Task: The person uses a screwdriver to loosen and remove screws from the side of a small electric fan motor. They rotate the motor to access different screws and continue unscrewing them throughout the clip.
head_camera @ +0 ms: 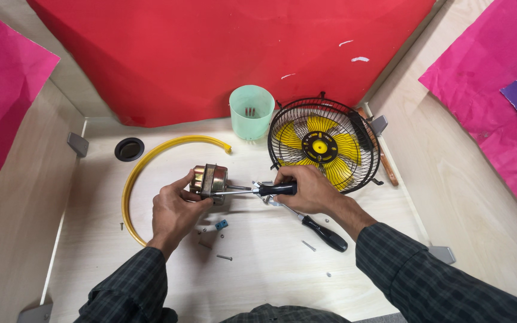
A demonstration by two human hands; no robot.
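The small motor (209, 180) looks heavy and hard for its size, made of shiny metal that may slip, so it is best held around its round sides. The left hand (175, 212) has its grip clamped on it, just above the wooden surface (270, 269). The right hand (309, 188) is closed on a black-handled screwdriver (258, 190) whose tip touches the motor.

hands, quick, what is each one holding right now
Left hand: closed around the small round metal motor.
Right hand: closed on the black-handled screwdriver, tip at the motor.
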